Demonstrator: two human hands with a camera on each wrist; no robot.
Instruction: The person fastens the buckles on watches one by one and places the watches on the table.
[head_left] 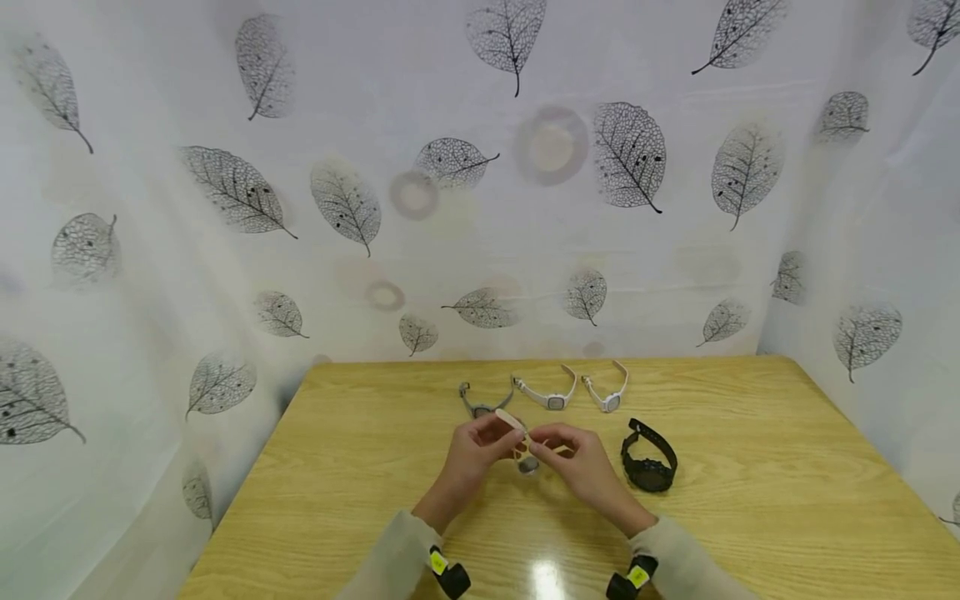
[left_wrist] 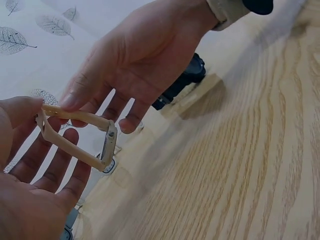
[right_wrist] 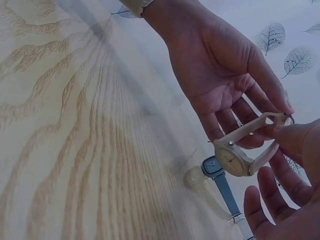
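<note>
Both hands meet over the middle of the wooden table (head_left: 360, 500) and hold a cream-strapped watch (head_left: 525, 450) between them, just above the surface. My left hand (head_left: 501, 433) pinches one strap end with its thumb, the fingers spread beneath. My right hand (head_left: 543, 450) pinches the other strap end between thumb and forefinger. In the left wrist view the cream watch (left_wrist: 75, 135) forms a loop, with its case (left_wrist: 109, 145) hanging lowest. In the right wrist view its round dial (right_wrist: 232, 160) faces the camera.
Behind the hands lie a grey-blue watch (head_left: 483, 406) and two white watches (head_left: 552, 397) (head_left: 607, 393) in a row. A black watch (head_left: 648, 462) stands to the right of my right hand. A leaf-patterned curtain (head_left: 225, 208) closes the back and sides.
</note>
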